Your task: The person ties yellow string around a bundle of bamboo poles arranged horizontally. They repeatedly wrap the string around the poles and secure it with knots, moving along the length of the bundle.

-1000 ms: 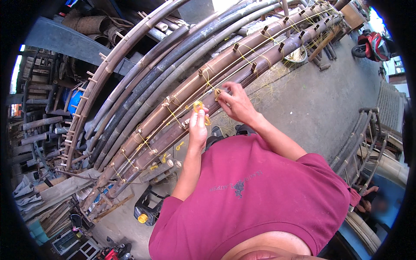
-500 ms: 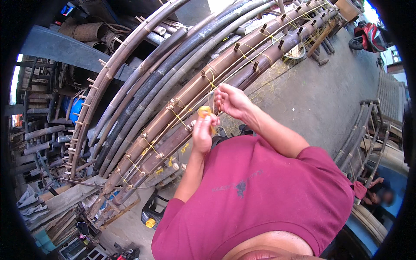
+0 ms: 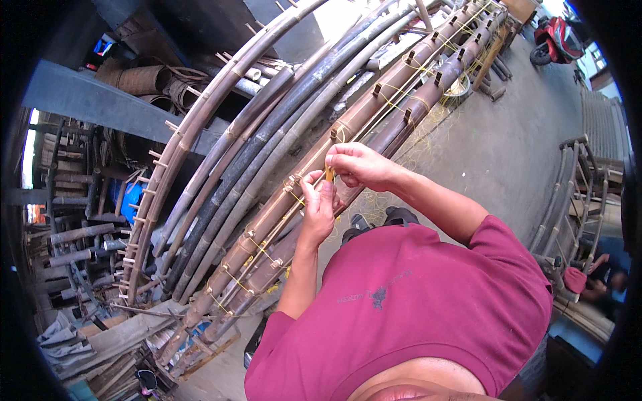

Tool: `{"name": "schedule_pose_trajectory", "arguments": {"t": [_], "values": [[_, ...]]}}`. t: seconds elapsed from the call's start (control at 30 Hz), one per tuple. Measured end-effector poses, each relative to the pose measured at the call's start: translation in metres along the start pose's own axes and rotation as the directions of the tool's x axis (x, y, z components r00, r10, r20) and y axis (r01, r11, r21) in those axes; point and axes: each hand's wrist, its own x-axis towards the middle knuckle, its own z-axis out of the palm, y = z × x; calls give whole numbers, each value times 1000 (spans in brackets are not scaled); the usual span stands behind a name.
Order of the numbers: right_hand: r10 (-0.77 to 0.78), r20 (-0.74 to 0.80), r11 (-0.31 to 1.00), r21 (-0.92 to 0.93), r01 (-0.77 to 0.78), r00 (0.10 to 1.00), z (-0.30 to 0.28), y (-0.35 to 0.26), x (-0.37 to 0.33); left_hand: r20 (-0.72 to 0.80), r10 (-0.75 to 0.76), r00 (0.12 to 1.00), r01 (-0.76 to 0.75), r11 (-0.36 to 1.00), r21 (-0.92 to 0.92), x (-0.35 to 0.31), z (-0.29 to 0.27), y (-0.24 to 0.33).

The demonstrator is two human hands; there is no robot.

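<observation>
Both hands are close together above two long brown bamboo poles [image 3: 264, 227] that run diagonally, with wooden pegs and yellow string between them. My right hand [image 3: 361, 166] is closed, its fingertips on a small bundle of yellow string [image 3: 330, 175]. Just left of it and lower, my left hand [image 3: 317, 208] is closed over the poles near a pale peg [image 3: 293, 180]. Its thumb is beside the yellow bundle; what its fingers pinch is too small to make out. Thin yellow string [image 3: 264, 250] crosses between the poles lower down.
Dark curved poles [image 3: 257, 150] lie beyond the work, with a pegged curved bamboo frame [image 3: 175, 150] farther left. A red motorbike [image 3: 556, 41] stands at the far right. Bamboo racks [image 3: 565, 207] and a seated person [image 3: 602, 281] are at the right. Loose yellow string lies on the concrete floor [image 3: 495, 154].
The left hand has moved up to the poles, and the right hand has moved down toward it. The yellow bundle, earlier in the left hand, is now at the right fingertips. The view has shifted.
</observation>
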Motion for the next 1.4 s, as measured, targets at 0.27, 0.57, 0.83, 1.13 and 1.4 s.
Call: {"name": "schedule_pose_trajectory", "arguments": {"t": [0.27,0.57,0.83,1.13,1.4], "values": [[432,-33,852,342,-396,901,-14,19,8,385,-89,918,-80,912,401,10,-9,33],[102,537,714,547,-438,837,-58,1,15,525,-365,769,171,908,382,44,-7,33],[81,420,810,500,-305,904,-111,18,22,526,-389,757,232,911,339,59,24,40],[157,72,969,181,-168,985,-108,-43,18,440,-258,860,190,962,194,101,50,26],[-565,52,449,-818,360,823,-111,-56,15,-215,150,965,-97,966,239,211,34,-7]]}}
